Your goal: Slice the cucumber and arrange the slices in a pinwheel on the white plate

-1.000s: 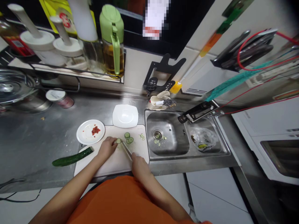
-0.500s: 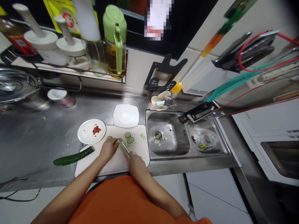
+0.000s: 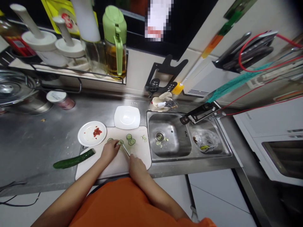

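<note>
My right hand (image 3: pixel 137 167) is closed round the handle of a knife (image 3: pixel 126 149), whose narrow blade points up and left. The blade tip meets a cucumber slice (image 3: pixel 121 142) on the white cutting board (image 3: pixel 113 165). The fingers of my left hand (image 3: pixel 110 150) are pinched at the left edge of that slice. Further cucumber slices (image 3: pixel 133 142) lie just right of the blade, and one shows partly behind my left hand. Thin green peel strips (image 3: pixel 144 138) rest near the board's right edge. A long piece of cucumber (image 3: pixel 73 159) lies across the board's left edge.
Behind the board are a plate (image 3: pixel 81 138) with red bits and a white square dish (image 3: pixel 127 118). To the right is a steel sink (image 3: pixel 176 148) with slices near its drain. A pot (image 3: pixel 26 97) and a lidded can (image 3: pixel 61 100) stand back left, below a condiment shelf (image 3: pixel 94 76).
Hardly anything differs. The whole view has shifted slightly, and both hands stay at the same slice with the knife blade against it.
</note>
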{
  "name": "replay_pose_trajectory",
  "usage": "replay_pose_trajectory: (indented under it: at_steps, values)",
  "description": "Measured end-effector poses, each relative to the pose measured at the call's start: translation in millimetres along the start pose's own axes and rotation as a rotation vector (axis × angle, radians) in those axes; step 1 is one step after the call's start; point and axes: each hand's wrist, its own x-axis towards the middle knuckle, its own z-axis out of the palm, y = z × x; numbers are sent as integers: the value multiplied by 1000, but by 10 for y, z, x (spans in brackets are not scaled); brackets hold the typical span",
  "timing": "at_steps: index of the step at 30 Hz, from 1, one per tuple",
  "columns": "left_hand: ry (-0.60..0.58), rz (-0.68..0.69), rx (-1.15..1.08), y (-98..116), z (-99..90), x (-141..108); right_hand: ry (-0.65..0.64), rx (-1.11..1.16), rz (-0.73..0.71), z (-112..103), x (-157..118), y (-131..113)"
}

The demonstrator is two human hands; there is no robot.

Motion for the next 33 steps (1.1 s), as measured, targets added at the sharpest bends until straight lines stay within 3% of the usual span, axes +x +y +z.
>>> replay_pose_trajectory:
  at_steps: [6,12,19,23,29,33]
  values:
    - [-42,28,11,-23,8,47,-31,-30,32,-29,-181,143]
    - [-13,1,-17,101,-61,75,-47,-45,42,-73,-254,219]
    - [-4,-239,45,-7,-375,28,-41,-45,43,-58,-230,258]
    - [-11,-283,172,-107,-479,31,-56,-48,46,-57,-216,270]
    - [-16,-273,298,-106,-455,-1,-57,-55,39,-33,-205,288]
    - [38,-158,214,-25,-400,74,-40,-50,27,-19,-206,302]
